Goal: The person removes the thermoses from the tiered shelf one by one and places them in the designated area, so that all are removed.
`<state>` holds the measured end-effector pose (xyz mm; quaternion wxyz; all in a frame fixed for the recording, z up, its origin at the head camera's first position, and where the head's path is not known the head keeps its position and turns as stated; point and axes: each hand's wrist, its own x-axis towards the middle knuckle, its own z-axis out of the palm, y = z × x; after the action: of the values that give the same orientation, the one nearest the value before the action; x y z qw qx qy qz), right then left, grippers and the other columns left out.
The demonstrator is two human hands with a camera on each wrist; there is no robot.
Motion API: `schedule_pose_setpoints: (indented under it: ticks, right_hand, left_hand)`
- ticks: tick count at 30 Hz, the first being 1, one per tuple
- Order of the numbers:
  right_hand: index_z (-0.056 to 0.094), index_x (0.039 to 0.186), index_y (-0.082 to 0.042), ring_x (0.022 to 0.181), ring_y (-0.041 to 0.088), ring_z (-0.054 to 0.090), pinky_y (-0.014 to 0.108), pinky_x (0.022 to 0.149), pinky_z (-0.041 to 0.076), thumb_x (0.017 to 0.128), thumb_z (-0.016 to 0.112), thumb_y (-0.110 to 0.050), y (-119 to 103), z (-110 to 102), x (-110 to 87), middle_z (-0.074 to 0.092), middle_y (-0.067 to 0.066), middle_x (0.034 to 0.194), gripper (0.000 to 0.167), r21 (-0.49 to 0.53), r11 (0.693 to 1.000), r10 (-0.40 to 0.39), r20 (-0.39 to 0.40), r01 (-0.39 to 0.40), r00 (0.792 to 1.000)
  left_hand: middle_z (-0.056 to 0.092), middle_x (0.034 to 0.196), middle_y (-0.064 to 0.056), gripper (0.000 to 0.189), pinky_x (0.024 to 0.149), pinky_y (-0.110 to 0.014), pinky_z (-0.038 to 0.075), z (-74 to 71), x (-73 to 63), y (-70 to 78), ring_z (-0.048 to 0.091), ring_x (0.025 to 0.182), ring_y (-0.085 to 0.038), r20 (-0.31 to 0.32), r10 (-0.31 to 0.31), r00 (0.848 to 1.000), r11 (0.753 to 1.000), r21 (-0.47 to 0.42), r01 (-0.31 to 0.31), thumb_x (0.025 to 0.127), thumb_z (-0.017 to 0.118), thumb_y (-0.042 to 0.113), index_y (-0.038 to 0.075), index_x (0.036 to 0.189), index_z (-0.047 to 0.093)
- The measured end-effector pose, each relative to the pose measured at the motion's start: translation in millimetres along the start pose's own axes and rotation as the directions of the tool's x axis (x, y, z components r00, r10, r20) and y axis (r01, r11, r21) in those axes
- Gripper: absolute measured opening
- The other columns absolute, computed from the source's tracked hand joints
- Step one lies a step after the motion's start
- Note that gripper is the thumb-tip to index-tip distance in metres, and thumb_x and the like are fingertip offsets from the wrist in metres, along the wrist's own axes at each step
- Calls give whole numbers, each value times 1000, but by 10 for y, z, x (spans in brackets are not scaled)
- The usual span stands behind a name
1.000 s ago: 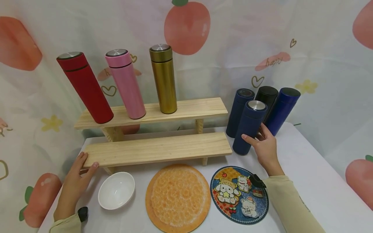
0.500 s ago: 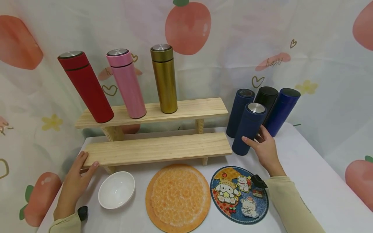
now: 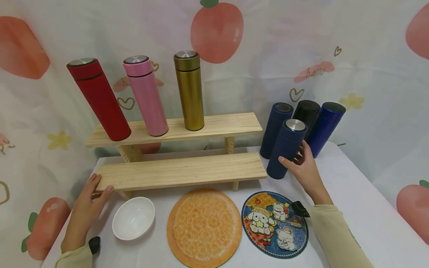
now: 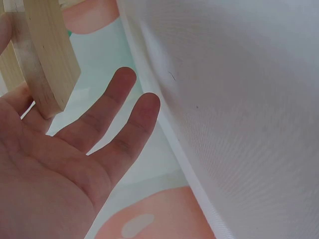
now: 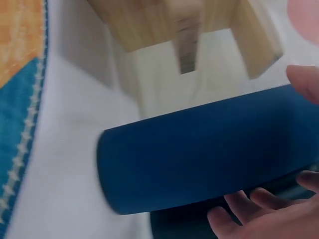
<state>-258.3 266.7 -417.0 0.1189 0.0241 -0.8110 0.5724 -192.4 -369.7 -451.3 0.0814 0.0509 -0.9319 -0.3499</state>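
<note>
My right hand (image 3: pixel 307 174) grips a navy thermos bottle (image 3: pixel 285 150) with a silver lid, thumb on its near side and fingers round its right. It stands upright just off the right end of a two-tier wooden shelf (image 3: pixel 181 172). In the right wrist view the bottle (image 5: pixel 199 154) spans the middle, a darker bottle showing behind it. My left hand (image 3: pixel 85 210) holds the left end of the lower board between thumb and fingers. The left wrist view shows the board's end (image 4: pixel 47 59) in that hold, two other fingers stretched out.
A red bottle (image 3: pixel 98 98), a pink one (image 3: pixel 145 96) and a gold one (image 3: pixel 190 93) stand on the upper board. Behind the held bottle are another navy bottle (image 3: pixel 273 130), a black one (image 3: pixel 307 111) and a blue one (image 3: pixel 323 128). In front lie a white bowl (image 3: pixel 134 217), an orange round mat (image 3: pixel 204 227) and a cartoon mat (image 3: pixel 271 245).
The held bottle's lid sits slightly lower in the head view than one second ago, my right hand staying round it. My left hand has not moved from the board.
</note>
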Motion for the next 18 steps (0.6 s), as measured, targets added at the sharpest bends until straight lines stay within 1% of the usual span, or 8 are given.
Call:
schedule_pose_setpoints:
  ticks: [3, 5, 7, 9, 10, 12, 15, 18]
  right_hand:
    - [0, 173, -17, 157, 48, 25, 65, 127, 19, 103, 73, -23, -110, -15, -16, 16, 21, 176, 102, -27, 996, -86, -54, 85, 995]
    - [2, 174, -18, 159, 43, 23, 58, 129, 18, 103, 73, -21, -199, -29, -41, 15, 16, 177, 100, -65, 989, -139, -104, 133, 985]
    - [4, 174, -20, 161, 38, 22, 49, 131, 18, 102, 72, -19, -293, -43, -73, 13, 11, 178, 99, -103, 979, -192, -149, 178, 970]
    - [9, 174, -22, 162, 30, 22, 40, 131, 17, 101, 73, -18, -386, -52, -112, 13, 4, 179, 97, -154, 962, -253, -191, 225, 948]
    - [11, 174, -23, 162, 26, 23, 35, 131, 17, 100, 73, -16, -429, -56, -133, 13, 2, 179, 97, -181, 951, -288, -209, 252, 935]
    - [16, 173, -24, 161, 20, 24, 30, 129, 18, 98, 75, -13, -509, -60, -171, 14, -4, 178, 96, -229, 923, -361, -234, 310, 902]
    - [22, 173, -22, 160, 16, 23, 28, 129, 18, 94, 75, -9, -617, -48, -219, 14, -8, 178, 95, -279, 879, -455, -244, 388, 856]
    - [28, 171, -19, 162, 17, 19, 32, 130, 17, 92, 75, -6, -706, -20, -267, 14, -8, 178, 94, -281, 850, -510, -229, 445, 829]
  left_hand:
    - [11, 174, -30, 83, 109, -73, 41, -2, 2, -14, 45, 138, -61, -9, 21, 1000, 1000, -9, -21, 111, 59, 43, -8, 165, 22]
    - [12, 174, -31, 83, 110, -73, 41, 0, 8, -13, 45, 138, -61, -8, 24, 1000, 1000, -14, -24, 111, 59, 43, -9, 165, 22]
    - [11, 174, -30, 84, 109, -73, 41, 2, 16, -14, 45, 138, -61, -2, 16, 1000, 1000, -15, -16, 111, 58, 44, -8, 166, 21]
    - [10, 174, -30, 85, 110, -73, 41, 3, 19, -16, 44, 139, -61, 3, 9, 1000, 1000, -16, -9, 111, 58, 45, -8, 166, 21]
    - [9, 175, -30, 85, 110, -73, 41, 4, 21, -17, 43, 139, -61, 5, 5, 1000, 1000, -16, -5, 111, 58, 45, -7, 166, 20]
    - [9, 175, -29, 86, 110, -73, 41, 3, 25, -20, 42, 140, -61, 6, 3, 1000, 1000, -15, -3, 111, 58, 46, -7, 166, 20]
    - [9, 175, -29, 85, 110, -73, 40, 3, 28, -23, 42, 140, -61, 6, 6, 1000, 1000, -14, -6, 111, 58, 45, -7, 166, 20]
    - [8, 176, -28, 86, 110, -74, 40, 7, 27, -19, 42, 139, -61, 14, -11, 1000, 1000, -4, 11, 111, 56, 48, -5, 168, 18]
